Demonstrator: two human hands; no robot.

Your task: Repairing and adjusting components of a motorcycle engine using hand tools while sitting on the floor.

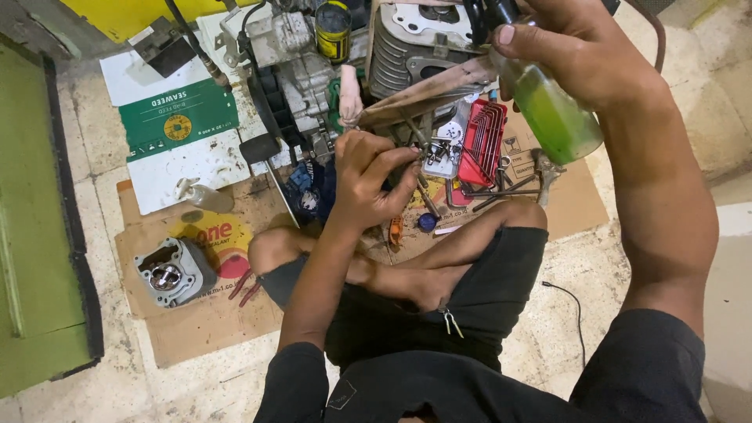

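Note:
My right hand (576, 55) grips a clear bottle of green liquid (552, 110), held tilted near the top right, above a red case of hex keys (482, 145). My left hand (368, 176) is at the centre, its fingertips pinched on a small metal part next to a small engine part (442, 153). Whether the fingers hold that part or only touch it is unclear. A finned engine block (407, 47) stands just beyond both hands. I sit cross-legged on the floor in dark shorts.
A loose cylinder head (172, 270) lies on flattened cardboard (204, 329) at the left. A yellow-and-black can (334, 31) stands by the engine. Green and white cartons (176, 117), pliers with red handles (244, 286), loose wrenches (501, 192) and a green door (35, 235) surround me.

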